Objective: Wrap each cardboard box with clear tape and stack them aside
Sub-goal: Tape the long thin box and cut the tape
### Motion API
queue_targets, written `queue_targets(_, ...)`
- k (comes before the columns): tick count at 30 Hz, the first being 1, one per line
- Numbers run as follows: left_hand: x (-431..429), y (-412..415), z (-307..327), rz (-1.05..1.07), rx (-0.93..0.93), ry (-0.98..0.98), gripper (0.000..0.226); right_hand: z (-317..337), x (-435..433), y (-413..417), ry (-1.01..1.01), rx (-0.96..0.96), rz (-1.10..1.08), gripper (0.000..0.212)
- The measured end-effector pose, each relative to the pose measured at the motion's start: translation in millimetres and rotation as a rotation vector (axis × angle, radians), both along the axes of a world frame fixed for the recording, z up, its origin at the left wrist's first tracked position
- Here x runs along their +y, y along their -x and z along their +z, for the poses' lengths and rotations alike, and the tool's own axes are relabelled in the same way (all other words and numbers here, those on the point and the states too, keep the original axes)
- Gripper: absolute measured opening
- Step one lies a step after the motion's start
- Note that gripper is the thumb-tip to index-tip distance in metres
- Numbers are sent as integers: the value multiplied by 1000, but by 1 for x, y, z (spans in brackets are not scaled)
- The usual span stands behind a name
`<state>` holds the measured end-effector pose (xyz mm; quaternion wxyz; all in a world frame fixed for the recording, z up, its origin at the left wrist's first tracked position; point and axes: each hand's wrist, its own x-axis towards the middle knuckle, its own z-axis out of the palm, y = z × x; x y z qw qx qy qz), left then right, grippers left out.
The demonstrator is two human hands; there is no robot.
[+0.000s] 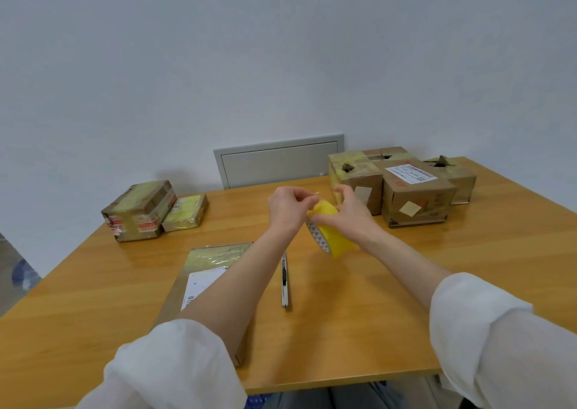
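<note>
Up above the middle of the light wooden table (390, 299), both hands meet at a yellowish roll of clear packing tape (332, 233), held in the air with its patterned cardboard core facing left. The right hand (349, 213) is wrapped over the top of the roll, fingers curled closed around it. The left hand (285, 208) is pinched together at the roll's upper edge, thumb and forefinger closed on what looks like the loose tape end, though that end is too thin to make out clearly. Both forearms are bare, with white sleeves (175, 368) pushed up toward the elbows.

Under the left forearm lies a flat brown cardboard box with a white label (203, 271), its far end covered in glossy tape. Just right of it, a slim silver utility knife (284, 280) lies lengthwise on the table.

At the far left stand two taped boxes touching each other: a taller brown one with red-printed tape (139, 210) and a lower, flatter one (185, 213). At the far right sits a cluster of brown cardboard boxes (415, 193), pressed together, several with torn holes on top. A grey wall panel (278, 161) shows behind the table.
</note>
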<state>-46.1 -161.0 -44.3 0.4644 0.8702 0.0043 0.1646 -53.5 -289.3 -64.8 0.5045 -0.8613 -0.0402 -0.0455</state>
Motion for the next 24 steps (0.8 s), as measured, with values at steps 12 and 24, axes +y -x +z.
queue_targets(12, -1, 12, -15, -106, 213, -60, 20, -15, -17, 9, 765, -242, -29, 42)
queue_targets(24, 153, 59, -11, 160, 349, -414, 42, -5, 84, 34, 600, -196, 138, 50)
